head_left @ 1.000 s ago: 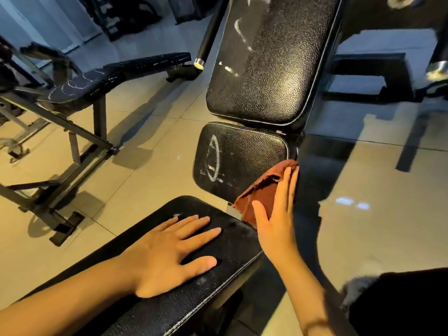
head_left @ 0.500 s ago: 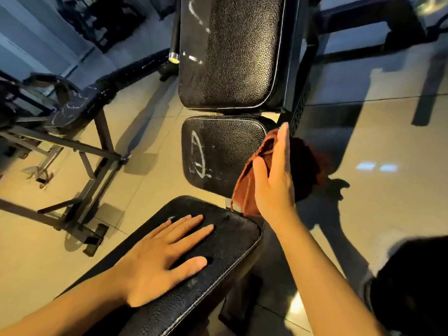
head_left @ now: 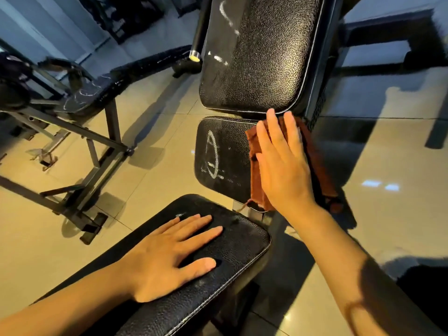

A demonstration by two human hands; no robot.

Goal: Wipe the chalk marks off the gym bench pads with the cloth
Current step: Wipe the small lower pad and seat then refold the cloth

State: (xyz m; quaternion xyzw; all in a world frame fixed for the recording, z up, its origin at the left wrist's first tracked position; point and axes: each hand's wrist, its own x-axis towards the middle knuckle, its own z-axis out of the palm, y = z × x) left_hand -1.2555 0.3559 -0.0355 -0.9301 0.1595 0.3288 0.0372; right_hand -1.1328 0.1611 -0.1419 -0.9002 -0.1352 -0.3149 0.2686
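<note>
The tiled floor [head_left: 388,166] fills the frame, with a second bench [head_left: 101,93] at upper left. Up the centre runs the black bench: back pad [head_left: 266,57] at top streaked with chalk, small seat pad [head_left: 225,156] mid-frame bearing a chalk oval, near pad [head_left: 230,251] below. The left hand [head_left: 167,258] rests flat, fingers spread, on the near pad. The right hand [head_left: 283,166], fingers straight, presses the rust-brown cloth [head_left: 257,180] on the seat pad's right side
</note>
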